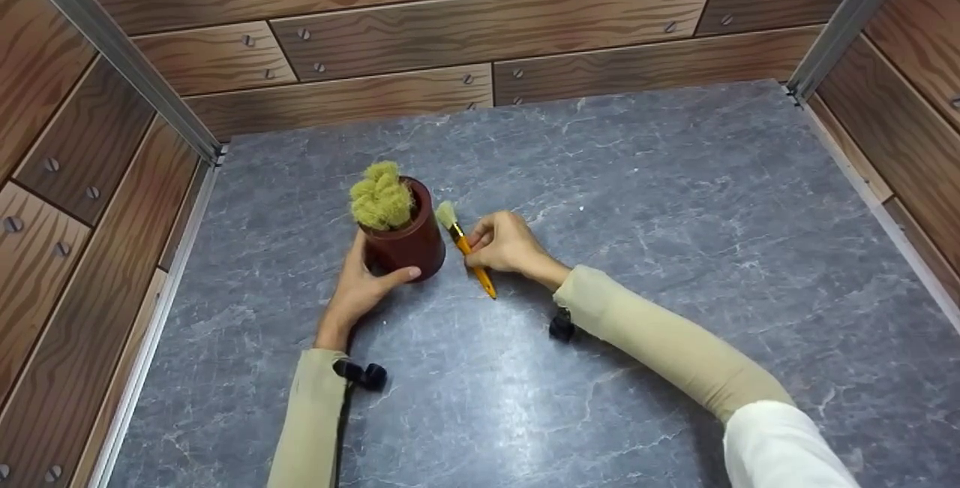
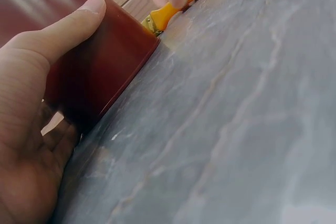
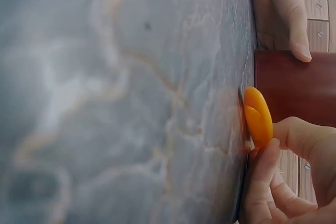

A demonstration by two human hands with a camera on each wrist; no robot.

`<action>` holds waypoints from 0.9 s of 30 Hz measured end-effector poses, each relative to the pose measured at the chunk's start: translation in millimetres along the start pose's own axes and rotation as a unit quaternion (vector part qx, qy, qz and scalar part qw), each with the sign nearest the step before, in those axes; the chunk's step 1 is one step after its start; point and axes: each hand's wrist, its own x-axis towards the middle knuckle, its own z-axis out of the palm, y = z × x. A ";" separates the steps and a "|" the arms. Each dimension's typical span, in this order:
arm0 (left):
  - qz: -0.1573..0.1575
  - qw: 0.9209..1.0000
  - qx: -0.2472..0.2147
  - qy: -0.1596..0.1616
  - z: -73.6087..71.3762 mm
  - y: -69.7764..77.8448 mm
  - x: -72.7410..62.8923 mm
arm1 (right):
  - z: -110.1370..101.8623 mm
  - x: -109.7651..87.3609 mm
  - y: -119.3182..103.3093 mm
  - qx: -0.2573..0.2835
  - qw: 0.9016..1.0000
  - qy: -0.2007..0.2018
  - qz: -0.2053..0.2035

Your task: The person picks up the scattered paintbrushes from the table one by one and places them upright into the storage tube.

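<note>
A dark red cylindrical pot (image 1: 409, 249) stands on the table, holding a fuzzy yellow-green plant (image 1: 381, 199). My left hand (image 1: 356, 293) grips the pot from its near left side; in the left wrist view the thumb lies across the pot's wall (image 2: 118, 51). Just right of the pot is a paintbrush (image 1: 484, 282) with an orange handle and pale bristles, the bristles pointing away from me. My right hand (image 1: 510, 242) pinches its handle between thumb and fingers. In the right wrist view the orange handle end (image 3: 258, 119) is close to the table surface.
The grey marbled table (image 1: 675, 195) is bounded by wood-patterned panels (image 1: 390, 30) at the back and both sides. Metal posts (image 1: 847, 22) rise at the back corners. A black wrist device (image 1: 367, 375) sits on each forearm.
</note>
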 end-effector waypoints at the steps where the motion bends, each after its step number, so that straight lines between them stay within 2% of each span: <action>1: -0.001 1.000 0.000 0.000 0.1 0.1 0.0 | -0.4 0.1 0.2 0.007 1.000 -0.004 0.000; 9: -0.019 1.000 -0.001 0.007 -1.7 1.4 0.2 | -10.3 -0.1 4.2 0.098 0.995 -0.033 0.011; 14: -0.021 1.000 -0.005 0.006 -2.6 4.2 0.8 | -17.1 -2.3 5.1 0.136 0.990 -0.036 -0.001; 22: -0.019 1.000 -0.015 0.002 2.4 29.6 -8.4 | -24.9 -8.3 -2.3 0.145 0.988 -0.031 -0.046; 27: -0.007 1.000 -0.010 -0.002 0.7 8.7 -2.5 | -31.8 -9.9 -12.4 0.152 0.986 -0.027 -0.068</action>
